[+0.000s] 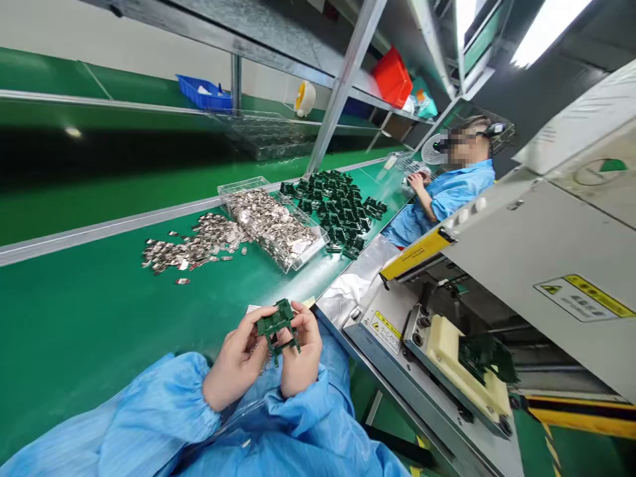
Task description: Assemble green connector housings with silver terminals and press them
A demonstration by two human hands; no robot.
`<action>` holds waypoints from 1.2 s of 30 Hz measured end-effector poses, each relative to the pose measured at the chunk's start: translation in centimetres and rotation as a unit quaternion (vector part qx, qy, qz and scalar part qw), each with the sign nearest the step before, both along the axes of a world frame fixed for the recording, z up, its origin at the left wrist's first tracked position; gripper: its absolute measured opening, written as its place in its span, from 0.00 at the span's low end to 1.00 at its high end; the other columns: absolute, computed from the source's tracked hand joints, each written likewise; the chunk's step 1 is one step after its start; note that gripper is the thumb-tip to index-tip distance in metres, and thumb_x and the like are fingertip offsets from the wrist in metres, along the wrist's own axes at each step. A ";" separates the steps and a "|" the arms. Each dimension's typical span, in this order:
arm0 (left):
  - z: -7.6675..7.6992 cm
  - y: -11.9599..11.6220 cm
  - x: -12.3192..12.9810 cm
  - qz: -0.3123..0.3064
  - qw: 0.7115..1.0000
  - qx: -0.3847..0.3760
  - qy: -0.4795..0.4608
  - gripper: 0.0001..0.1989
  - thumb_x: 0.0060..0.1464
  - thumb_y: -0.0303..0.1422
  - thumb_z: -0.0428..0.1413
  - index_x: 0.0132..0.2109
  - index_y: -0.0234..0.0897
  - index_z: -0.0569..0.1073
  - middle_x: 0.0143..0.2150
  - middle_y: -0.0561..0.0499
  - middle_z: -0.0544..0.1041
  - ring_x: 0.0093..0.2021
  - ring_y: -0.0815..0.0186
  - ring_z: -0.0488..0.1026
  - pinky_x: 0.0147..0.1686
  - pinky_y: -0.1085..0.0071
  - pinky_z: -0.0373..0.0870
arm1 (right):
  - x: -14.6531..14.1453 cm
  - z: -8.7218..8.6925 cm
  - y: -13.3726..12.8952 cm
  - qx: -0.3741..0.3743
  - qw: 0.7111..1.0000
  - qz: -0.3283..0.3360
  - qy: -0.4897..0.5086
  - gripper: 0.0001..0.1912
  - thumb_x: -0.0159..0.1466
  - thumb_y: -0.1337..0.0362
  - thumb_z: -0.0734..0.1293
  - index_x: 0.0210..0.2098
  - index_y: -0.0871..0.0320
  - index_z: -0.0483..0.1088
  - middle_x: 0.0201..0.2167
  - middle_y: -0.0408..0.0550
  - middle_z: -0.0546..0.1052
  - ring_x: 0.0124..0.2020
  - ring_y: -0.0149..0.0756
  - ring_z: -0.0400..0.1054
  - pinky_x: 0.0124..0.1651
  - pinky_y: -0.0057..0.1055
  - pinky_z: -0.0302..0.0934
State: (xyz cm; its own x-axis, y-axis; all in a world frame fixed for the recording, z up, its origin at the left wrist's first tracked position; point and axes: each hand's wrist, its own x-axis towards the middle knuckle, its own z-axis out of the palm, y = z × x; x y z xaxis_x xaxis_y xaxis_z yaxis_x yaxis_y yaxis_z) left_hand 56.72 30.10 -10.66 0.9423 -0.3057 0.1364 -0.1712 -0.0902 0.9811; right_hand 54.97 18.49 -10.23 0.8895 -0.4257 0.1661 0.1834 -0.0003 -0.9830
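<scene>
My left hand and my right hand hold a dark green plastic part between them, just above my lap, with fingers pinching it from both sides. Ahead on the green bench mat, a clear plastic tray is heaped with small silvery metal pieces. More of those pieces lie loose to its left. Beyond the tray spreads a pile of dark green parts, similar to the one in my hands.
To my right stands a machine with a cream jig holding a green part. A silver foil bag lies by the bench edge. A co-worker in a blue smock sits further along. A metal shelf upright rises behind, carrying red and blue bins.
</scene>
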 end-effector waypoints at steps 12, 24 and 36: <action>10.5 -4.4 0.1 -0.332 0.930 0.099 -0.121 0.27 0.58 0.28 0.53 0.64 0.45 0.63 0.36 0.51 0.80 0.29 0.65 0.76 0.28 0.74 0.73 | -9.7 7.5 -12.1 -0.249 0.959 0.106 -0.083 0.33 0.57 0.61 0.75 0.60 0.43 0.64 0.56 0.47 0.70 0.58 0.51 0.63 0.61 0.46 0.59; 13.8 -33.4 -0.1 -0.432 0.868 0.112 -0.219 0.44 0.38 0.39 0.69 0.61 0.28 0.64 0.56 0.32 0.72 0.56 0.43 0.71 0.54 0.52 0.68 | -24.3 7.6 -28.6 -0.194 0.890 -0.413 -0.024 0.36 0.51 0.55 0.78 0.55 0.57 0.65 0.52 0.59 0.72 0.55 0.55 0.66 0.58 0.55 0.60; 11.8 -13.6 4.8 -0.448 0.879 0.149 -0.064 0.25 0.43 0.35 0.67 0.49 0.38 0.72 0.45 0.47 0.76 0.44 0.59 0.76 0.44 0.66 0.75 | -13.4 10.2 -34.2 -0.299 0.935 -0.144 0.122 0.34 0.47 0.49 0.77 0.49 0.57 0.72 0.45 0.54 0.77 0.50 0.53 0.70 0.57 0.53 0.62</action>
